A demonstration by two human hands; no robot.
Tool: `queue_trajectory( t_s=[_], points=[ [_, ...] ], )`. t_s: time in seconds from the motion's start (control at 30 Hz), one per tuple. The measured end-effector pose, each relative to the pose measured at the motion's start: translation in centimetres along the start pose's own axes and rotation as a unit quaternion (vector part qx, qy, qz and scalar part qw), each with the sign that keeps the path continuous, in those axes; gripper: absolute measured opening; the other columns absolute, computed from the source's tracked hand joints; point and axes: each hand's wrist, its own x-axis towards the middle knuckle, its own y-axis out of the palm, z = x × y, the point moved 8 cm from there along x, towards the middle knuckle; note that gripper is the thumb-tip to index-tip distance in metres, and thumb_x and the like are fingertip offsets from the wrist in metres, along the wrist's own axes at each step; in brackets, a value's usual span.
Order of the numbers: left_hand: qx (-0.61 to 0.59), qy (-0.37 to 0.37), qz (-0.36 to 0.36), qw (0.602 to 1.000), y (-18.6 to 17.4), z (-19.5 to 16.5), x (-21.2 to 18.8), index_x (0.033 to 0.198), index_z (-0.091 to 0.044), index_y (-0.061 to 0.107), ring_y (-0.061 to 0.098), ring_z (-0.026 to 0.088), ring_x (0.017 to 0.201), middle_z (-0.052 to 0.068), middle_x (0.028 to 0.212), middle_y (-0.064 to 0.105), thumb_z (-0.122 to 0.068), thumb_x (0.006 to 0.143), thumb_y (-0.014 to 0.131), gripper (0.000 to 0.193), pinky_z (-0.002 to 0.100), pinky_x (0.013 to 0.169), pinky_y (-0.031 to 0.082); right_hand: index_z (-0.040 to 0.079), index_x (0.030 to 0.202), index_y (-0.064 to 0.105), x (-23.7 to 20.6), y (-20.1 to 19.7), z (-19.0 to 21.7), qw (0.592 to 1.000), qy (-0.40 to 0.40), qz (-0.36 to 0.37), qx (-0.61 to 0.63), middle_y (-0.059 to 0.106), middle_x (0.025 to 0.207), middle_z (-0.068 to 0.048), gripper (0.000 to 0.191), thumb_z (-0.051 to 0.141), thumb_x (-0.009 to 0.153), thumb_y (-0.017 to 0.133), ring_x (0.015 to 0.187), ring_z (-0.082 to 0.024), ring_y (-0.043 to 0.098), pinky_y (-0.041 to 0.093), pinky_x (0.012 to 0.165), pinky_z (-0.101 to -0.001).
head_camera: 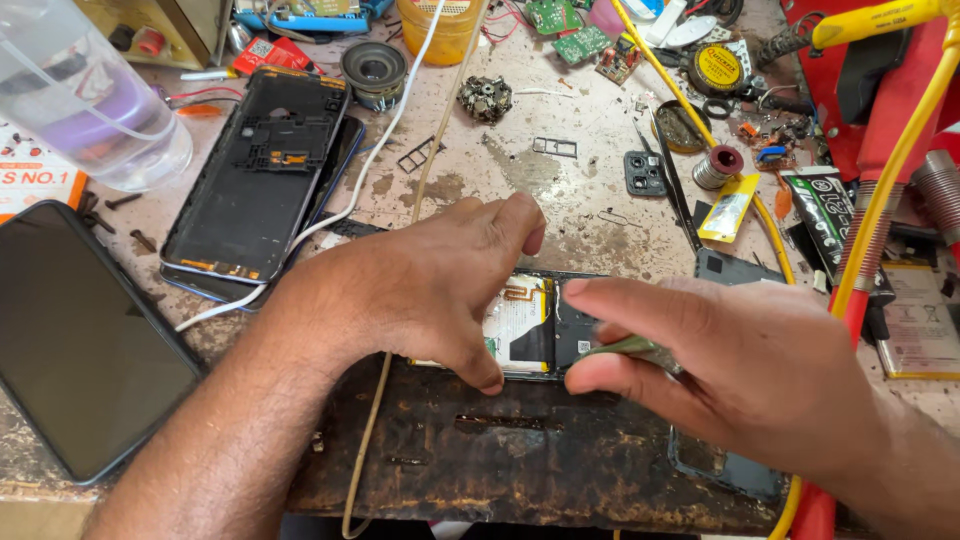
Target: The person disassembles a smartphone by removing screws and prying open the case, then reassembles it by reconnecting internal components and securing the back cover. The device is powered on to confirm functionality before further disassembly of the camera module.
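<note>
An opened phone (530,325) lies face down at the middle of the worn bench, its battery and dark inner board showing. My left hand (420,285) rests over its left part, thumb and fingers pressing its edges. My right hand (720,370) pinches a thin greenish tool (632,349) between thumb and fingers, the tip held over the phone's lower right area. The tool's end is blurred.
A black phone back frame (255,170) with a white cable (385,140) across it lies at the upper left. A dark-screened phone (80,340) sits at the left edge. Tweezers (665,175), solder spool (717,165), small speaker (374,68), circuit boards and yellow cables crowd the back and right.
</note>
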Motion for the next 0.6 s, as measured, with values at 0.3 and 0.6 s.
queue_trajectory(
  t_s=[0.3, 0.6],
  points=[
    [-0.008, -0.014, 0.005, 1.0, 0.2, 0.0, 0.2, 0.127, -0.002, 0.045, 0.053, 0.03, 0.119, 0.016, 0.119, 0.058, -0.026, 0.047, 0.092, 0.097, 0.038, 0.098, 0.048, 0.007, 0.137, 0.048, -0.5, -0.7, 0.9, 0.994, -0.071, -0.078, -0.001, 0.075, 0.114, -0.011, 0.054, 0.022, 0.091, 0.073, 0.1, -0.023, 0.077, 0.061, 0.08, -0.0326],
    [0.042, -0.015, -0.001, 0.999, 0.5, -0.1, 0.3, 0.122, -0.001, 0.05, 0.05, 0.032, 0.121, 0.017, 0.119, 0.055, -0.029, 0.045, 0.092, 0.092, 0.04, 0.1, 0.046, 0.01, 0.122, 0.065, 1.5, -2.1, 3.3, 0.993, -0.086, -0.008, -0.08, 0.068, 0.113, -0.011, 0.041, 0.028, 0.087, 0.076, 0.094, -0.023, 0.071, 0.057, 0.072, -0.0328]
  ],
)
